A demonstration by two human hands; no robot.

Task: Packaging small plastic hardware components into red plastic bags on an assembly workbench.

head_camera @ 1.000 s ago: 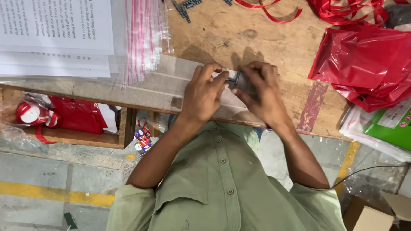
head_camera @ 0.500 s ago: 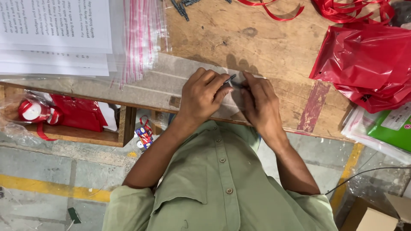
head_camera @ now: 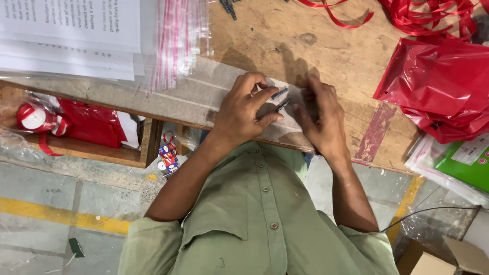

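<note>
left hand point(head_camera: 244, 114): fingertips pinching small dark clips point(head_camera: 280, 99) | right hand point(head_camera: 318, 119): curled, pressing clear plastic bag point(head_camera: 204, 97) on tabletop point(head_camera: 326, 40) | clips between both hands | red bags point(head_camera: 438, 86) well right of right hand

Landmark: the worktop point(head_camera: 326, 46), bare wood.
Clear bags point(head_camera: 178, 40): a stack with red zip strips, at the worktop's upper left, beside the paper.
Printed sheets point(head_camera: 71, 35): a white pile at the worktop's far left corner.
Red bags point(head_camera: 438, 86): crumpled glossy plastic on the worktop's right side.
Green pack point(head_camera: 466, 165): in clear wrap with a white label, at the worktop's right edge, below the red bags.
Carton point(head_camera: 448, 257): open brown cardboard on the floor, below the worktop's right end.
</note>
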